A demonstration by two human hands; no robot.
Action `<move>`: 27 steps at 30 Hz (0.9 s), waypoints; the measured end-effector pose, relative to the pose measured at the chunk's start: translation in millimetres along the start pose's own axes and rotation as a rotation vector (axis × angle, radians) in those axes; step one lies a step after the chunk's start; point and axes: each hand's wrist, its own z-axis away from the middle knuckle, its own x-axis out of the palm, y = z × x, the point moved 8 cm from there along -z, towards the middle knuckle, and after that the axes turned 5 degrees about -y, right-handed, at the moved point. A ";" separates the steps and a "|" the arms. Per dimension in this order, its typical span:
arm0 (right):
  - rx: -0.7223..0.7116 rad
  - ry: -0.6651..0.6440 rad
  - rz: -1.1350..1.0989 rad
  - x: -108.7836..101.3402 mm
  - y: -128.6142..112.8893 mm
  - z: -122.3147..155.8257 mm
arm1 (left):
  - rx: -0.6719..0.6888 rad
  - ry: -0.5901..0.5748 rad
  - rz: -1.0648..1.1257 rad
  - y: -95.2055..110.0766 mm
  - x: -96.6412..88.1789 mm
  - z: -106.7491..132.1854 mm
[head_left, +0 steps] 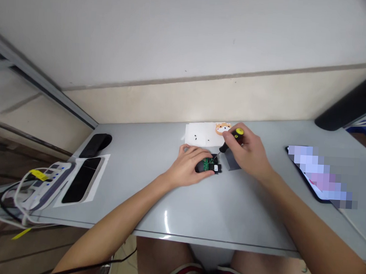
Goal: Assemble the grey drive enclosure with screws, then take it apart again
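Near the middle of the grey table lies an opened black computer mouse (207,165) with a green circuit board showing. My left hand (191,164) is wrapped over it, thumb on the near side and fingers on the far side, pressing it to the table. In my right hand (246,150) is a screwdriver (223,148) with a black handle and a yellow end cap. Its shaft slants down to the left, and the tip reaches the circuit board; exact contact is too small to tell. A dark grey flat piece (232,161) lies beside the mouse, partly under my right hand.
Behind the mouse, a white sheet (200,134) bears several tiny dark bits, perhaps screws, and an orange animal-face picture (222,128). A lit phone (317,172) with a cable lies right. At left are a dark phone (81,180), a power strip (50,185) and a black object (94,144).
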 end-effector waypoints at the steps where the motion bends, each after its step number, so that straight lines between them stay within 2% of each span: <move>1: -0.011 -0.008 -0.010 2.6 -1.4 -0.2 | 0.005 0.001 -0.004 0.2 0.2 0.2; 7: -0.032 -0.070 -0.176 20.2 -6.8 -10.9 | 0.045 0.021 -0.022 1.9 0.1 1.4; 12: 0.053 -0.315 -0.556 46.8 -3.3 -26.1 | 0.044 0.029 -0.029 1.0 1.2 1.1; 15: 0.066 -0.401 -0.651 56.6 -1.4 -25.9 | 0.044 0.027 -0.020 0.9 1.8 0.9; 27: 0.074 -0.209 -0.762 35.9 2.6 -14.1 | 0.071 0.061 -0.036 2.2 -1.7 1.6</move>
